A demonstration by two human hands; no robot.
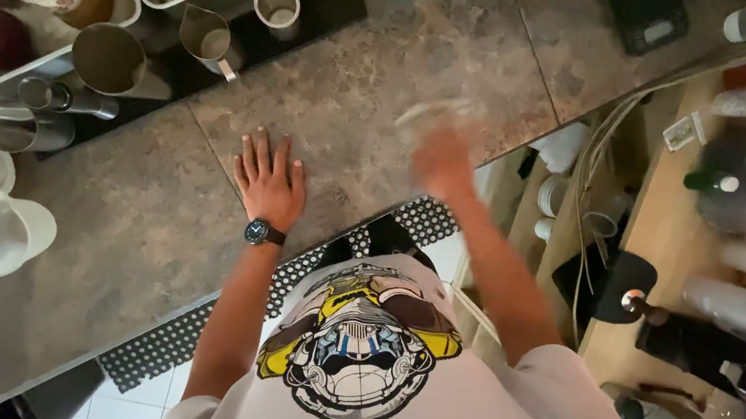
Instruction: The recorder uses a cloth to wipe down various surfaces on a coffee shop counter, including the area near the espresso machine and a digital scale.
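Two hands over stone counter (349, 94).
Left hand (269, 184) is being pressed flat on it, fingers spread, gripping nothing; right hand (442, 163) is being blurred near its edge, grip unclear.

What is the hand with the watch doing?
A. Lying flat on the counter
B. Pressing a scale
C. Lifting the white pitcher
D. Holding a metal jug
A: the left hand, with its watch, lies palm down with fingers spread on the counter, holding nothing.

Left hand (270, 184) flat, fingers spread – right hand (441, 161) raised, motion-blurred
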